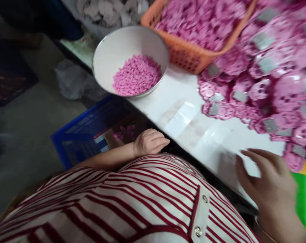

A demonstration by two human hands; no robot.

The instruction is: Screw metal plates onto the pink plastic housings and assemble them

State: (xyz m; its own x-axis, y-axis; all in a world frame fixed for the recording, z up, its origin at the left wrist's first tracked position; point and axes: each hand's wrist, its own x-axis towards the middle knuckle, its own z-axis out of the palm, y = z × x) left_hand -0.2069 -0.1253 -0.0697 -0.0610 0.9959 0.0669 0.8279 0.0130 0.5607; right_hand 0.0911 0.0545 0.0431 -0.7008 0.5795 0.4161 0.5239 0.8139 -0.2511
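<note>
- One white table [198, 125] runs from the upper left to the lower right.
- The pink pieces [289, 91] fill the right side, too many for us to count. They look light, hard and a bit slippery; we'd pinch the rims gently, since thin parts might snap.
- One orange basket [185, 59], top middle.
- One bowl [104, 64], upper left.
- Two hands: our right hand [274, 182], lower right, is wide and looks empty; our left hand [151, 141], middle, is curled, and we can't tell if it holds anything.
</note>
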